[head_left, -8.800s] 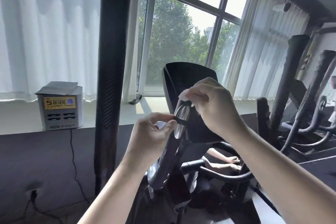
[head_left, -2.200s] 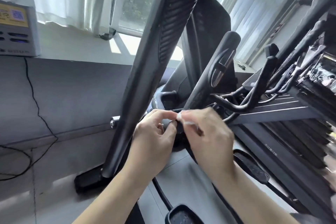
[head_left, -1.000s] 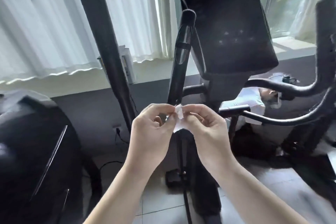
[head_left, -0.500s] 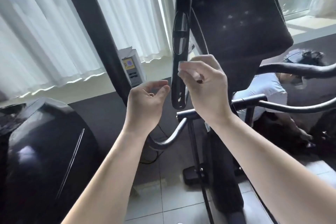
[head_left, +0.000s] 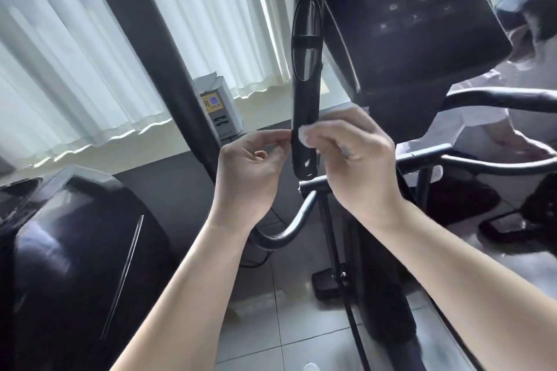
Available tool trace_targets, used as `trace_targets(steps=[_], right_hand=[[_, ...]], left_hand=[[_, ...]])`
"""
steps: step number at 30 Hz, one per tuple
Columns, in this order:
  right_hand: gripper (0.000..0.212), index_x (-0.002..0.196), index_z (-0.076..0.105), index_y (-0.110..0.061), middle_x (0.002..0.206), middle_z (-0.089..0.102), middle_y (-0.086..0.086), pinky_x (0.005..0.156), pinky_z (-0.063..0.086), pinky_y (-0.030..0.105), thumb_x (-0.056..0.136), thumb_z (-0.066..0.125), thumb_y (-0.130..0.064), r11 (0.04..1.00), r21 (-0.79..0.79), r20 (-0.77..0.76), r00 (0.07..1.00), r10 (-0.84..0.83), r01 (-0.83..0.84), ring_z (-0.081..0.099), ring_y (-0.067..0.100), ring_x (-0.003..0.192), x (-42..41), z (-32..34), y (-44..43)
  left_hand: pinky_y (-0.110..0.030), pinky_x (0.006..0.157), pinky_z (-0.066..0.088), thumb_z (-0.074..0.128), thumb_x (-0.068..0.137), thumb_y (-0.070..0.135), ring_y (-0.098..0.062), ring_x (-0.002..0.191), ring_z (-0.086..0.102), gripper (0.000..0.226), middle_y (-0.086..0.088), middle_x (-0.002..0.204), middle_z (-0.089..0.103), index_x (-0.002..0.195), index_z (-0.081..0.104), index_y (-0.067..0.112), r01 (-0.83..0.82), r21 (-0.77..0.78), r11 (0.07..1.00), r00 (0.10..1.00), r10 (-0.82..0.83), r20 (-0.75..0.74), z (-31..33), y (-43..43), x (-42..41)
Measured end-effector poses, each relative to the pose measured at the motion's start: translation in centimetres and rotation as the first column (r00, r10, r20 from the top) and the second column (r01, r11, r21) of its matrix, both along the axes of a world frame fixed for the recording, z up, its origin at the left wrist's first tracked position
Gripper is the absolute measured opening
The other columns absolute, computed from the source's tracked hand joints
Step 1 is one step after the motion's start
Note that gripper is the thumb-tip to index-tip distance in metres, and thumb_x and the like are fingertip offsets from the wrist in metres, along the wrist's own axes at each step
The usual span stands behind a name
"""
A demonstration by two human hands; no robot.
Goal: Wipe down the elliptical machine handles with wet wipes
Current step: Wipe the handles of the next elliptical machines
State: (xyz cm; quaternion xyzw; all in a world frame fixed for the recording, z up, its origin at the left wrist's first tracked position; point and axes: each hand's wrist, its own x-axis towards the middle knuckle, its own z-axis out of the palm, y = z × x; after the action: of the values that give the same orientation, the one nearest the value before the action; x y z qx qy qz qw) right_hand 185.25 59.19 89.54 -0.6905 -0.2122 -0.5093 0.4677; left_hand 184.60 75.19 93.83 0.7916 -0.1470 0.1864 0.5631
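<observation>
Wipe [head_left: 303, 136] on handle [head_left: 306, 75]; yellow box label [head_left: 213, 103] illegible

Handle [head_left: 305, 117]: black, with a glossy silver-grey oval inset crossed by one black band. Wipe [head_left: 303, 137]: white. Console [head_left: 407, 39]: black, dotted with small pale markings. Curtains [head_left: 75, 54]: white, in vertical pleats. Box [head_left: 224, 123]: grey, with a yellow label [head_left: 212, 104] bearing a blue square. Floor [head_left: 301, 331]: pale grey tiles, darker grout lines.

White curtains [head_left: 75, 69], grey box with yellow label [head_left: 221, 113] on sill [head_left: 120, 144], tiled floor [head_left: 301, 325], blurred figure [head_left: 479, 126], perhaps crouching.
</observation>
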Motion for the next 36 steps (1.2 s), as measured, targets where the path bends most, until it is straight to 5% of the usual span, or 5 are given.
trace_targets(steps=[9, 14, 21, 31, 36], right_hand=[[0.009, 0.092, 0.079, 0.002, 0.094, 0.068, 0.011, 0.072, 0.057, 0.043, 0.09, 0.073, 0.01, 0.995, -0.102, -0.043, 0.999, -0.011, 0.006, 0.066, 0.03, 0.08, -0.5, -6.9, 0.9], [0.011, 0.094, 0.079, 0.003, 0.092, 0.065, 0.015, 0.074, 0.054, 0.022, 0.09, 0.074, 0.012, 1.0, -0.006, 0.042, 0.999, -0.029, 0.03, 0.064, 0.014, 0.084, -0.7, -2.5, 0.4], [0.007, 0.093, 0.079, 0.004, 0.094, 0.068, 0.015, 0.072, 0.058, 0.035, 0.089, 0.076, 0.01, 0.998, -0.068, 0.037, 0.999, -0.008, 0.01, 0.068, 0.026, 0.083, -0.4, -4.6, 1.1], [0.004, 0.09, 0.079, 0.004, 0.09, 0.066, 0.016, 0.069, 0.055, 0.027, 0.091, 0.076, 0.005, 0.997, -0.042, 0.09, 0.994, -0.061, 0.065, 0.066, 0.023, 0.08, 0.0, -2.2, 1.0], [0.005, 0.09, 0.079, 0.002, 0.089, 0.064, 0.01, 0.073, 0.043, 0.016, 0.089, 0.077, 0.006, 0.996, -0.085, -0.087, 0.996, -0.019, 0.011, 0.054, 0.002, 0.077, -0.6, -6.7, 0.9]], left_hand=[[-0.031, 0.041, 0.023, 0.069, 0.096, 0.008, -0.023, 0.047, 0.033, 0.02, -0.012, 0.082, 0.076, 0.101, 0.08, 0.025, 0.047, -0.061, 0.997, 0.999, -0.048, -0.022, -0.7, 0.1, -0.3], [-0.042, 0.07, 0.041, 0.071, 0.095, 0.007, -0.026, 0.073, 0.054, 0.027, -0.028, 0.09, 0.069, 0.093, 0.081, 0.033, 0.067, -0.082, 0.994, 0.997, -0.069, -0.027, -1.2, 0.1, -0.2], [-0.02, 0.039, 0.022, 0.066, 0.097, 0.003, -0.016, 0.041, 0.026, 0.024, -0.001, 0.057, 0.06, 0.099, 0.08, 0.022, 0.067, -0.098, 0.993, 0.996, -0.072, -0.049, -1.5, 0.4, 0.1], [-0.016, 0.039, 0.028, 0.066, 0.095, 0.0, -0.005, 0.041, 0.031, 0.025, 0.014, 0.07, 0.07, 0.1, 0.08, 0.021, 0.049, -0.111, 0.993, 0.997, -0.056, -0.058, -2.4, 0.6, 0.1], [-0.013, 0.044, 0.033, 0.065, 0.095, -0.002, -0.003, 0.044, 0.039, 0.027, 0.004, 0.092, 0.078, 0.099, 0.08, 0.02, 0.05, -0.108, 0.993, 0.996, -0.058, -0.073, -3.1, 0.6, 0.2]])
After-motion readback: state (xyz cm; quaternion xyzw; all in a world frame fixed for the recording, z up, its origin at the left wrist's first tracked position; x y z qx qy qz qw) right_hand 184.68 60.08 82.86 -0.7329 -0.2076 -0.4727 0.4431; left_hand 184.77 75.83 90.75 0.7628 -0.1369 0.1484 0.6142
